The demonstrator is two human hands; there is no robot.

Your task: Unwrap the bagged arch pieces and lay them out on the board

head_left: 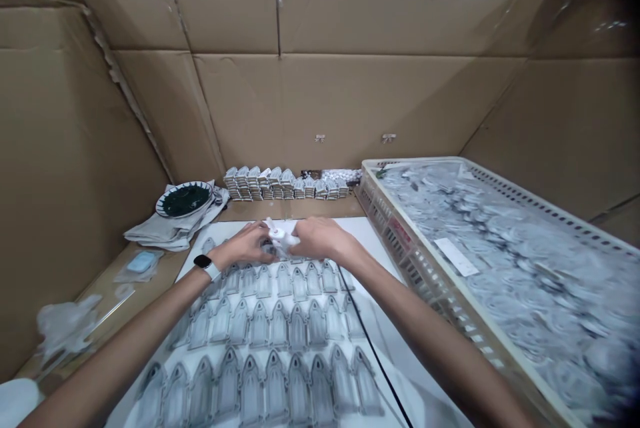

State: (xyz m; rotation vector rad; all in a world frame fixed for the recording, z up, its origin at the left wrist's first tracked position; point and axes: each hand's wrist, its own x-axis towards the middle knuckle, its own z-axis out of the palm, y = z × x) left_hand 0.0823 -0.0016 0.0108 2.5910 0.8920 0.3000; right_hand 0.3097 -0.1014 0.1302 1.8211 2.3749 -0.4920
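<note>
Several grey-edged, pointed arch-shaped pieces [275,385], each with a small loop at its tip and a translucent middle, lie in rows on a white board [415,355]. At the far rows, my right hand [320,239] is closed round a small white plastic bottle [281,236] with a narrow spout. My left hand [247,243], a watch on its wrist, is beside the bottle. Its fingers are bent in over the farthest pieces. Whatever sits between those fingertips is mostly hidden.
Stacked arch-shaped pieces [263,183] line the cardboard back wall. To the right stands a large cream crate [385,225] full of bagged pieces. At the left are a plate [161,207] of dark green material on folded cloths, a blue block [142,261] and crumpled plastic [67,325]. A black cable [373,348] crosses the board.
</note>
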